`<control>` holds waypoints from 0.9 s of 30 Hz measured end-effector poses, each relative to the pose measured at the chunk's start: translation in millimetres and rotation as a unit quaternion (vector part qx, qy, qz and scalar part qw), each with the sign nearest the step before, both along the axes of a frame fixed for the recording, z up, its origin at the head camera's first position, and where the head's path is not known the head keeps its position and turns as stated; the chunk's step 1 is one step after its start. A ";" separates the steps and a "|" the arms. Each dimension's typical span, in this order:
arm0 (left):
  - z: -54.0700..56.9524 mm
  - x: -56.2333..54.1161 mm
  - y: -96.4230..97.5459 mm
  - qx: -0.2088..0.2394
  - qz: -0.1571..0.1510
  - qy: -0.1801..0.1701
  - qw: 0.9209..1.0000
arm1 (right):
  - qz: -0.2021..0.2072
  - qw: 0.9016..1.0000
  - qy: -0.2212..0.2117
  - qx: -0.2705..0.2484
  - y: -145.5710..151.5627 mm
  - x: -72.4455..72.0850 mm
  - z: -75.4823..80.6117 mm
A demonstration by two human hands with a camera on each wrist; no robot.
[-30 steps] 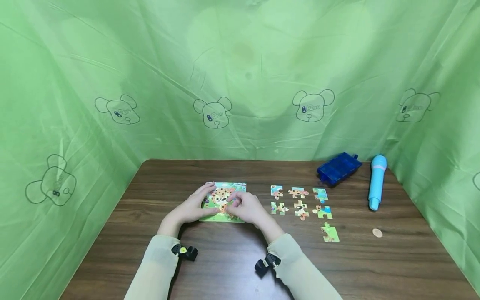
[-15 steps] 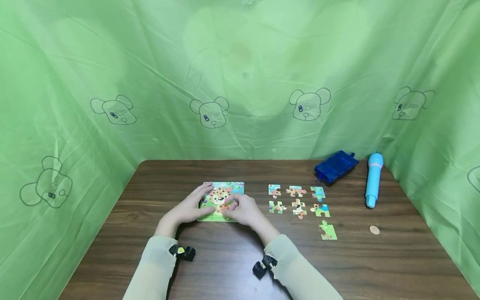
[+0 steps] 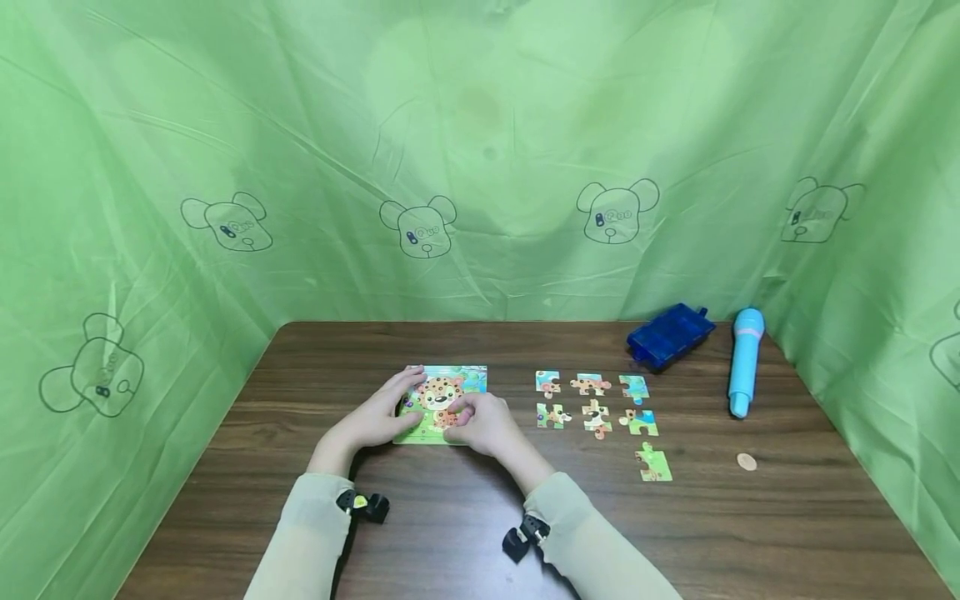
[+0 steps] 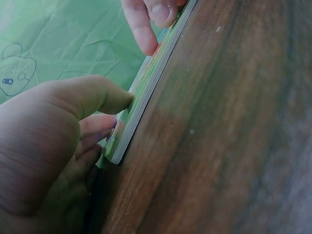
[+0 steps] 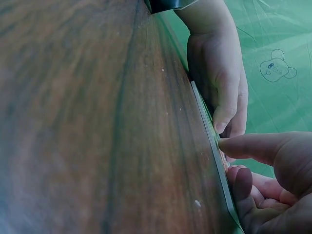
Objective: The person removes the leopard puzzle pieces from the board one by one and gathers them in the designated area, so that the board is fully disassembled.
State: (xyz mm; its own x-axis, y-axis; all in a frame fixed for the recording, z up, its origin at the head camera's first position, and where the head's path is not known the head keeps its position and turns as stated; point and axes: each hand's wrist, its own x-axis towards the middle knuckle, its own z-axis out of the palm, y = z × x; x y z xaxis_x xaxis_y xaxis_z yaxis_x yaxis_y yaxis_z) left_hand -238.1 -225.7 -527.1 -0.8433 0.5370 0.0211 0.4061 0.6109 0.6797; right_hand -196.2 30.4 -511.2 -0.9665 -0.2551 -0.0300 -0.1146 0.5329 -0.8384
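Observation:
A puzzle board (image 3: 435, 436) printed with a spotted leopard lies left of the table's middle. My left hand (image 3: 378, 418) spans its left side, fingers extended along the far left and thumb resting near the front edge. In the left wrist view the thumb (image 4: 117, 97) touches the board's edge (image 4: 139, 107). Over the board's front right part, my right hand (image 3: 483, 425) pinches with thumb and index fingertip at a puzzle piece low against the picture, mostly hidden by the fingers. Its other fingers (image 5: 248, 195) are curled, as the right wrist view shows.
Several loose jigsaw pieces (image 3: 596, 414) lie in rows right of the board, one green piece (image 3: 656, 467) nearer the front. At the back right are a blue translucent box (image 3: 670, 335) and a light blue microphone (image 3: 745, 362). A round beige disc (image 3: 746, 462) lies in front of these.
The head view has shifted slightly. My right fingers have closed in a little and sit lower at the board's front part; the left hand stays in place.

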 end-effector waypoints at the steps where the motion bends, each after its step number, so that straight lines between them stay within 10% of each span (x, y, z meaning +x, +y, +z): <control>1: -0.2 0.0 -0.2 0.000 -0.001 0.001 1.000 | 0.000 1.000 0.001 0.000 -0.1 -0.1 -0.3; 27: -2.8 -2.2 -0.1 -0.001 0.005 -0.004 1.000 | 0.000 1.000 -0.011 -0.002 -0.7 0.4 -0.7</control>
State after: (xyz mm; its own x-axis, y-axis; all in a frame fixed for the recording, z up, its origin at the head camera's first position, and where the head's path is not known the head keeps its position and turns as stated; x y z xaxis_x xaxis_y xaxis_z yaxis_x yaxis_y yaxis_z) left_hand -240.3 -225.8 -529.8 -0.8483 0.5293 0.0137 0.3955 0.6161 0.6812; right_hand -195.8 29.7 -511.9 -0.9657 -0.2550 -0.0498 -0.0964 0.5297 -0.8427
